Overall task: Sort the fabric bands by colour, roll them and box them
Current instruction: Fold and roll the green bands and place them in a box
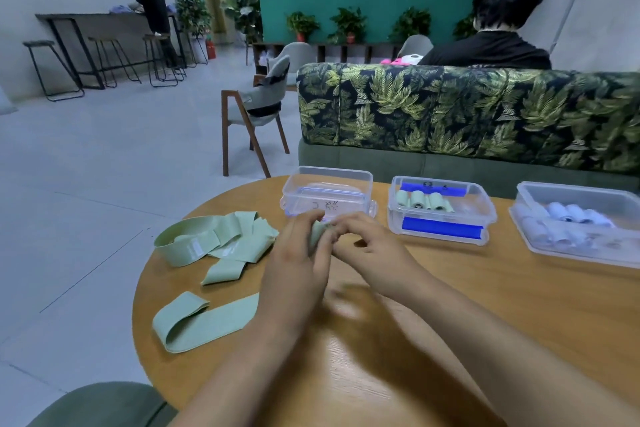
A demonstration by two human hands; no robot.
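Note:
My left hand [298, 263] and my right hand [367, 246] meet over the round wooden table [485, 315], both pinching a small pale green band roll [318, 234] between their fingertips. A heap of loose pale green bands [214, 239] lies to the left. Nearer me lies one more flat green band [204, 321]. The middle clear box [440, 211] holds several rolled green bands [424, 201]. The right clear box [581, 222] holds several rolled pale blue bands [571, 215].
A third clear box [327, 191] stands just beyond my hands, its contents unclear. A leaf-patterned sofa [467, 114] backs the table, with a person seated behind it. A wooden chair [256, 114] stands at the left on the open floor. Another person stands at a far counter.

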